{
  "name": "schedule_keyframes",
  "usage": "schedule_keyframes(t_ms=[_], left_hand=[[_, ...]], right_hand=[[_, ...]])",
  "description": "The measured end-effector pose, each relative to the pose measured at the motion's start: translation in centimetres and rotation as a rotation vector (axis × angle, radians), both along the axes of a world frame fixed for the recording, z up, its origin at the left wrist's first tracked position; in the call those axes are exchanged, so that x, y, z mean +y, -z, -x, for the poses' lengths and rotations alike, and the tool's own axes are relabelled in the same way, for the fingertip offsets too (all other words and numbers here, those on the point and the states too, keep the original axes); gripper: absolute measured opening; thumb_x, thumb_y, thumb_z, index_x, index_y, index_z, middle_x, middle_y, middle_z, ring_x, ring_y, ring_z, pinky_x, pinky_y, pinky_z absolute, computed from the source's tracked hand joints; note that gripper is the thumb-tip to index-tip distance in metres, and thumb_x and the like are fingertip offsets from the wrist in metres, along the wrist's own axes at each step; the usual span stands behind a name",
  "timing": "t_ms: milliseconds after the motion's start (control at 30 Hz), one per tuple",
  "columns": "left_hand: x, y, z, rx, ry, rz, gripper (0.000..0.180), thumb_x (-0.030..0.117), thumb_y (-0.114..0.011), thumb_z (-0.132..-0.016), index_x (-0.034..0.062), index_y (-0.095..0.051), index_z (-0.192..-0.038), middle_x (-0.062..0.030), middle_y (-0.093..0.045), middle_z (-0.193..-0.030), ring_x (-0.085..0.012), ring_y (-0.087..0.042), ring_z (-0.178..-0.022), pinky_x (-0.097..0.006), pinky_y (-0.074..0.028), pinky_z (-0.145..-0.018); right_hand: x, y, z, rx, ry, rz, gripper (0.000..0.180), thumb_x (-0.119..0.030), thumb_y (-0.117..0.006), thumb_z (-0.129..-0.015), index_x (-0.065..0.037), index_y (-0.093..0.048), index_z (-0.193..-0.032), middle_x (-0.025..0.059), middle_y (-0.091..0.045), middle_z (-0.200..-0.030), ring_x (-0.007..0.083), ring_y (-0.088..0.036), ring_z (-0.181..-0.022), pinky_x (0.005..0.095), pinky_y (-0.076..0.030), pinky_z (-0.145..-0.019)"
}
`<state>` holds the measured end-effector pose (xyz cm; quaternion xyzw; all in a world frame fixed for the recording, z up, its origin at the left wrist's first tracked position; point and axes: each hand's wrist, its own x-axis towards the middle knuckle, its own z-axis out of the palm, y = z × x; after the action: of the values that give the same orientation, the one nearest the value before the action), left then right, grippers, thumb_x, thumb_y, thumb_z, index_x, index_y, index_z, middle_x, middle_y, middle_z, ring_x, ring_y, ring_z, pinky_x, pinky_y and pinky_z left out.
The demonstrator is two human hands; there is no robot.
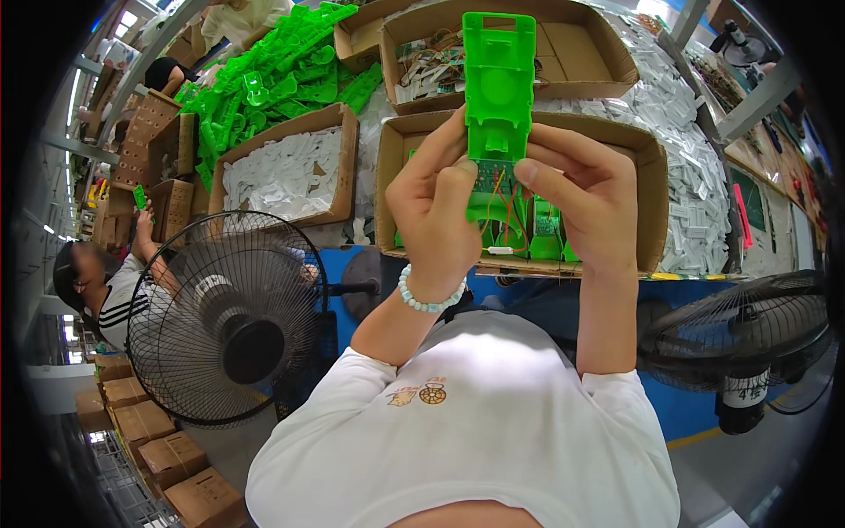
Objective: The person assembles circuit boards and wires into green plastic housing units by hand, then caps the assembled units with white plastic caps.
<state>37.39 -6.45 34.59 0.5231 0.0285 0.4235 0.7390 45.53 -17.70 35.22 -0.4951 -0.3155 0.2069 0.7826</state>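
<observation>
Left hand [433, 201] and right hand [588, 192], half-curled, pinch a long bright-green plastic casing [499, 88]; thin red wires [512, 199] are best kept untrapped.

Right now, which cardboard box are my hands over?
The box of green parts, nearest your waist; the box of white pieces is left of it, and the wired-parts box behind.

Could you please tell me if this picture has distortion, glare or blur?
In the head view, the scene bends near the edges and the corners are black; same view, bright light washes out part of the white shirt; there too, left hand, right hand and green casing look fairly sharp.
</observation>
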Motion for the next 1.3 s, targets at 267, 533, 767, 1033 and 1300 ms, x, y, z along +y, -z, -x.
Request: schedule_keyframes(t_ms=[267,533,767,1033,1300], left_hand=[[1.1,-0.1,-0.5,0.011,0.124,0.115,0.049,-0.001,-0.042,-0.084,-0.0184,-0.046,-0.129,-0.025,-0.06,-0.12,-0.0232,-0.064,-0.106,-0.032,-0.051,-0.091],[0.6,-0.3,-0.3,0.001,0.113,-0.107,0.063,-0.008,-0.057,-0.079,-0.0115,-0.038,-0.139,-0.0142,-0.059,-0.123,-0.0172,-0.062,-0.102,-0.028,-0.053,-0.082],[0.8,0.1,-0.5,-0.004,0.075,-0.158,0.063,-0.009,-0.056,-0.077,-0.0112,-0.04,-0.138,-0.0127,-0.06,-0.119,-0.0176,-0.063,-0.101,-0.027,-0.054,-0.079],[1.2,0.6,-0.4,-0.005,0.04,-0.248,0.062,-0.008,-0.058,-0.075,-0.0109,-0.044,-0.136,-0.0124,-0.062,-0.116,-0.0184,-0.064,-0.101,-0.03,-0.054,-0.085],[1.1,0.7,-0.1,-0.064,0.002,-0.306,0.061,-0.007,-0.059,-0.075,-0.0107,-0.045,-0.134,-0.0122,-0.063,-0.115,-0.0188,-0.064,-0.101,-0.032,-0.054,-0.085]], right_hand=[[0.8,-0.2,0.1,-0.032,0.067,0.021,0.036,0.002,-0.069,-0.084,0.008,-0.061,-0.118,0.0136,-0.071,-0.102,0.0125,-0.067,-0.09,0.0244,-0.055,-0.076],[0.5,-0.3,0.3,-0.048,0.071,0.019,0.036,0.002,-0.067,-0.084,0.008,-0.06,-0.12,0.0144,-0.07,-0.105,0.0151,-0.066,-0.097,0.0276,-0.056,-0.082],[0.0,-0.6,1.0,-0.097,0.061,0.058,0.035,0.001,-0.065,-0.085,0.006,-0.062,-0.119,0.0122,-0.069,-0.107,0.0153,-0.066,-0.1,0.0281,-0.054,-0.087],[0.0,-0.7,1.2,-0.203,0.13,0.121,0.032,-0.001,-0.066,-0.083,0.004,-0.066,-0.115,0.0097,-0.071,-0.104,0.0131,-0.067,-0.095,0.0278,-0.054,-0.085],[0.0,-0.9,2.0,-0.313,0.217,0.099,0.031,0.001,-0.066,-0.08,0.007,-0.066,-0.11,0.0116,-0.073,-0.093,0.0158,-0.071,-0.088,0.0258,-0.055,-0.081]])
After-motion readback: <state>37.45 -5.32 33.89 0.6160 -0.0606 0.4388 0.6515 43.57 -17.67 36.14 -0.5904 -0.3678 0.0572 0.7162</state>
